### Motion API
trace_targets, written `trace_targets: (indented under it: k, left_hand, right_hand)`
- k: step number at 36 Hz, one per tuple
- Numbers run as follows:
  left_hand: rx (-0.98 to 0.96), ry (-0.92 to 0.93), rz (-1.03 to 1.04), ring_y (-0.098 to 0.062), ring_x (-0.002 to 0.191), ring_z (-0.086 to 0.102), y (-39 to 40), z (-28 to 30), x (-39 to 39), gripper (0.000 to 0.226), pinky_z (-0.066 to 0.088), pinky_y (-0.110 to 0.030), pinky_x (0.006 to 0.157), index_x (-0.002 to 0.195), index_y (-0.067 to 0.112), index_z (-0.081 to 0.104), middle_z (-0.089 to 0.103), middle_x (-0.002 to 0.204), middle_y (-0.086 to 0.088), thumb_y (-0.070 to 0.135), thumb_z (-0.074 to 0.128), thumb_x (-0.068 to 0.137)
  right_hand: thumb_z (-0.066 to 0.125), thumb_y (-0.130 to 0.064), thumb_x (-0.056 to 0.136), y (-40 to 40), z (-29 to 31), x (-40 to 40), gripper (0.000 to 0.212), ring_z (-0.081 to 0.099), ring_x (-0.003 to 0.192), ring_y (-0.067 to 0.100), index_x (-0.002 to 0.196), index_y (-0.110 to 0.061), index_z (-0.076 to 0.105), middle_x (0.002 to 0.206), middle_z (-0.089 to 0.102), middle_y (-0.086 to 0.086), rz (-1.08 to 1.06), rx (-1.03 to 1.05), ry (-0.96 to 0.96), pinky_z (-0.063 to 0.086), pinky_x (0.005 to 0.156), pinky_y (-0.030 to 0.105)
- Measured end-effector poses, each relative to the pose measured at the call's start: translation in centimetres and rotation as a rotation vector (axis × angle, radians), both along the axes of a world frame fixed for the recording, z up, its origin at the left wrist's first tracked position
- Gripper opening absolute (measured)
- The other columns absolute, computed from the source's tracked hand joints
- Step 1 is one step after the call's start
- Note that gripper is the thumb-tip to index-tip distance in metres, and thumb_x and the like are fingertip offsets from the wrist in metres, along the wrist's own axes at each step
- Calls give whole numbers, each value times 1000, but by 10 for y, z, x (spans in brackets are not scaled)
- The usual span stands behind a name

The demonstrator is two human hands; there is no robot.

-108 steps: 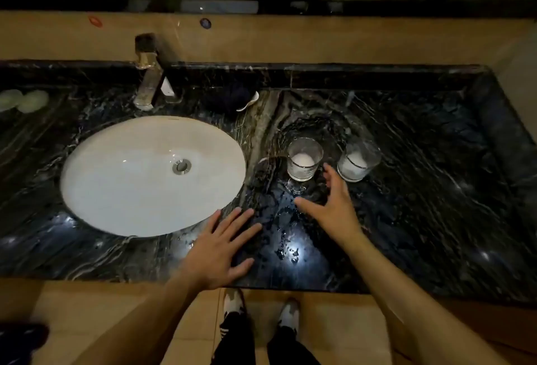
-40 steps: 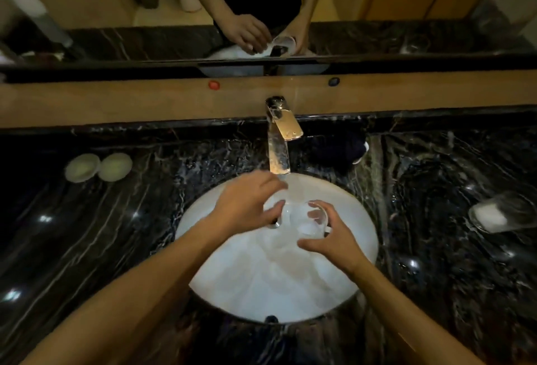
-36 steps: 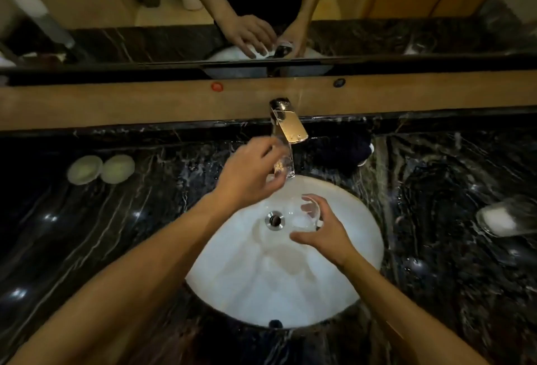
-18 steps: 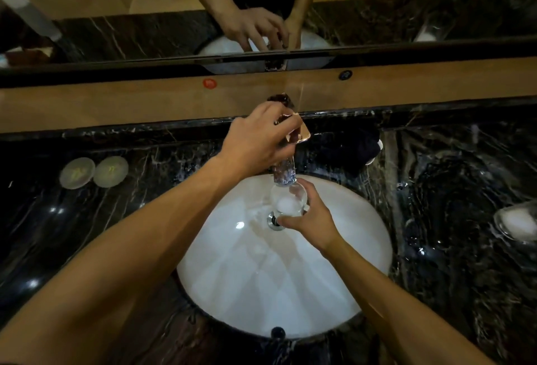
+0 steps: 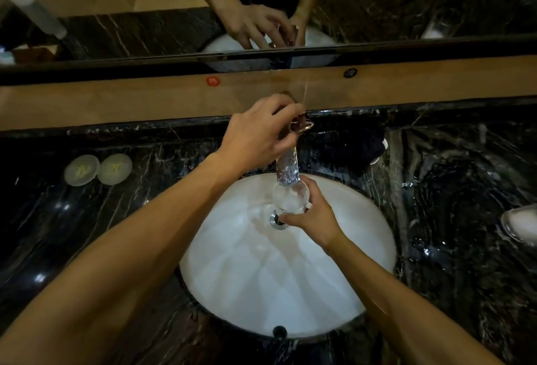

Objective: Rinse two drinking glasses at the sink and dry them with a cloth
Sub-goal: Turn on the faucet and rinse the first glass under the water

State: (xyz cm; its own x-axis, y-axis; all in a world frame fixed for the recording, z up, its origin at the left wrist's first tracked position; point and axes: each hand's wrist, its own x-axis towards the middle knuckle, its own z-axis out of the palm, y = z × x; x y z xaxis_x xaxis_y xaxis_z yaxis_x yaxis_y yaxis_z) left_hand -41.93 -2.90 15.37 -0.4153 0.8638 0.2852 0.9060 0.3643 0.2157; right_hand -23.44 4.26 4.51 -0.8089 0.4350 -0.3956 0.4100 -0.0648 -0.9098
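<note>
My right hand (image 5: 315,215) grips a clear drinking glass (image 5: 290,197) upright over the white sink (image 5: 290,283), right under the spout of the metal tap (image 5: 287,169). My left hand (image 5: 258,135) grips the tap's lever at the top, fingers curled round it. Whether water runs I cannot tell. The second glass (image 5: 521,223) stands on the counter at the far right edge of the view, cut off by the frame. A dark cloth (image 5: 363,143) lies on the counter behind the sink, right of the tap.
The black marble counter (image 5: 87,233) surrounds the sink and looks wet on the right. Two round pale coasters (image 5: 97,168) lie at the back left. A wooden ledge (image 5: 116,103) and a mirror run along the back.
My left hand rose from the glass to the tap's lever and took hold of it. My right hand carried the glass up under the spout.
</note>
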Motion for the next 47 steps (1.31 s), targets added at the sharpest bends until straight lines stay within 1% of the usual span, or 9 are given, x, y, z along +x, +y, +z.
trace_targets:
  k: [9,12,17,22,33,37,40,44,47]
  left_hand:
    - [270,-352,525,-19,134,41,-116,-60,21,60,43,-39,101,147,23,42,42,148,-6,38,56,91]
    - [137,-336,764,-31,135,42,-188,-96,35,60,40,-55,109,146,16,44,44,147,-15,37,61,92]
    - [-327,-437,1042,-33,151,12,-285,-142,68,90,11,-63,119,154,36,27,20,164,-7,81,30,76]
    - [-404,-483,1069,-27,154,-7,-296,-160,78,102,-9,-61,117,156,45,10,-1,168,4,95,14,67]
    - [-396,-430,1071,-28,154,-4,-292,-162,79,96,-5,-63,118,157,40,15,2,168,3,89,12,75]
    - [-397,-428,1069,-27,154,-3,-293,-163,78,96,-4,-63,118,157,40,15,2,168,3,89,11,75]
    - [-386,-428,1072,-27,154,-3,-293,-164,79,96,-4,-63,118,157,39,17,4,168,3,89,12,75]
    - [-368,-432,1074,-26,154,-3,-293,-164,78,95,-4,-62,119,157,40,17,4,168,3,89,15,75]
    - [-363,-426,1071,-26,154,-2,-293,-163,78,95,-3,-61,119,157,40,17,4,168,3,88,15,75]
  right_hand:
    - [88,-12,69,-3,-4,1,83,59,107,6,133,-43,45,125,59,-13,6,25,-33,51,74,12]
    - [89,-15,67,-3,-7,0,83,58,110,12,131,-43,45,124,58,-11,-2,43,-50,51,79,20]
    - [91,-22,65,1,-11,-2,83,57,112,19,132,-40,45,126,58,-7,27,67,-125,53,94,36]
    - [91,-20,67,-1,-11,-10,85,56,111,18,136,-31,43,125,56,-5,72,31,-155,50,83,23]
    - [86,-14,73,-24,-18,-22,80,55,108,21,135,-33,38,123,54,-1,-32,212,-106,45,64,11]
    - [87,-24,68,-21,-21,-21,83,52,117,21,139,-26,44,131,55,-2,-51,463,-137,50,86,36]
    - [87,-30,61,-9,-21,-20,86,50,116,20,137,-30,45,130,55,-4,-23,508,-160,51,88,39]
    - [89,-22,63,10,-16,-14,80,57,108,19,127,-41,45,121,59,-6,-17,220,-178,51,76,26]
    - [90,-13,65,20,-15,-7,81,58,112,21,127,-41,46,121,60,-6,31,-10,-175,53,82,29]
